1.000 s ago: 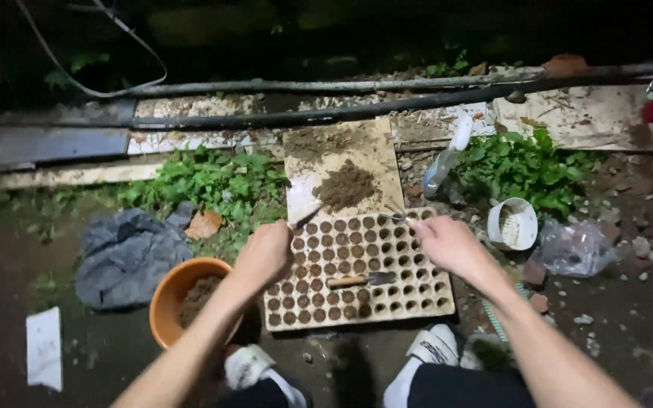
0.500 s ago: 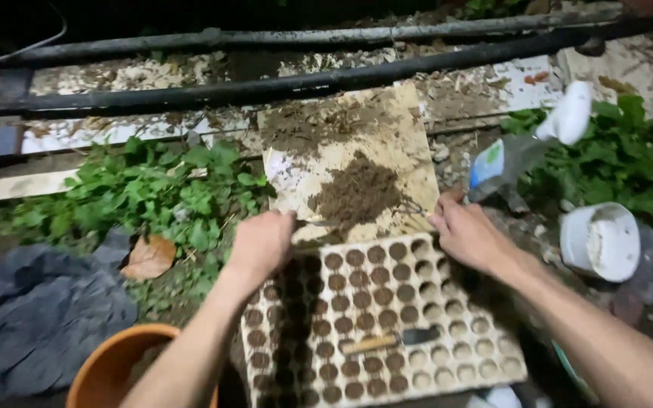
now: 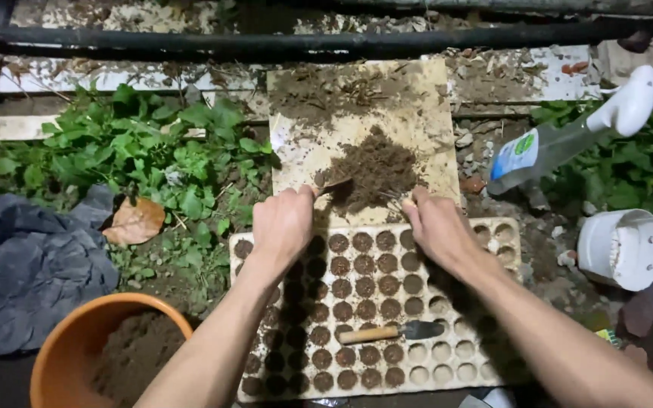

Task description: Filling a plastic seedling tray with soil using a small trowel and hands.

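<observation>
A pale seedling tray (image 3: pixel 493 234) with many round cells lies on the ground, most cells filled with dark soil. Behind it a tan board (image 3: pixel 432 113) carries a soil heap (image 3: pixel 376 170). My left hand (image 3: pixel 285 223) grips a small tool whose tip digs into the heap's left edge. My right hand (image 3: pixel 432 227) holds a small fork-like tool against the heap's right edge. A little wooden-handled trowel (image 3: pixel 391 332) rests on the tray.
An orange pot (image 3: pixel 77 347) with soil sits at lower left beside a grey cloth (image 3: pixel 17 264). Green weeds (image 3: pixel 145 151) grow left of the board. A spray bottle (image 3: pixel 568 136) and a white cup (image 3: pixel 620 249) lie at right. Black pipes (image 3: pixel 266 38) run behind.
The view has closed in on the board and tray. Both hands moved forward from the tray's far edge to the soil heap, their tools now in the soil.
</observation>
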